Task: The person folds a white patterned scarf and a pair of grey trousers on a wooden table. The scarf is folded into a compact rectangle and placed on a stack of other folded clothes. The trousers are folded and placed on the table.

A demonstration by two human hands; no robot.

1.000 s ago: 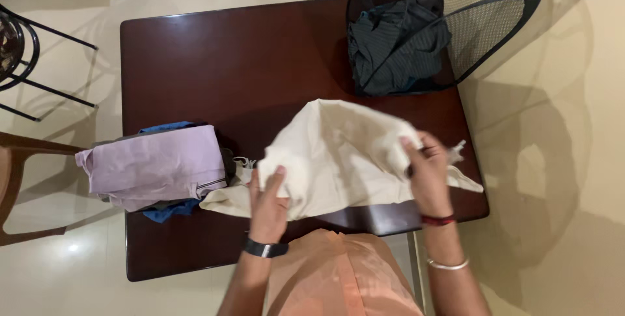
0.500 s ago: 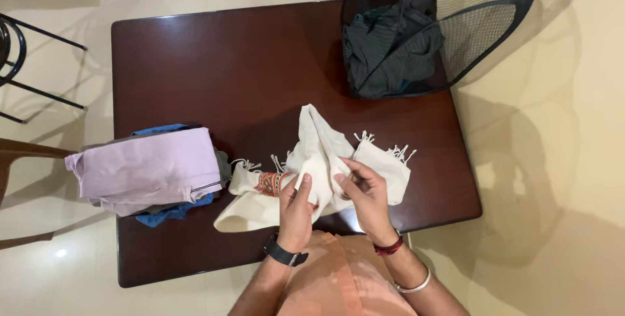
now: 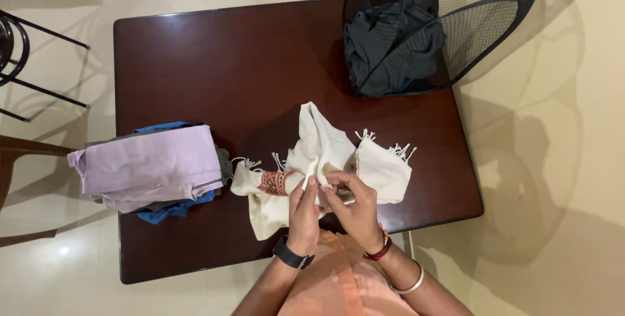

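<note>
A cream cloth (image 3: 329, 150) with fringed ends and a red-orange patterned band lies bunched on the dark wooden table (image 3: 215, 62) near its front edge. My left hand (image 3: 303, 210), with a black watch on the wrist, pinches the cloth's near edge. My right hand (image 3: 351, 204), wearing a red band and a silver bangle, grips the same edge right beside it. The fingertips of both hands almost touch at the cloth's middle.
A stack of folded clothes (image 3: 153, 167), lilac on top with blue beneath, sits at the table's left edge. A black mesh basket (image 3: 482, 19) holding dark garments (image 3: 390, 42) leans on the far right corner. A black metal chair frame (image 3: 26, 62) stands at the left.
The cloth was spread wide between my hands a second ago; now it is gathered and bunched on the table, and my hands have come together at its near edge.
</note>
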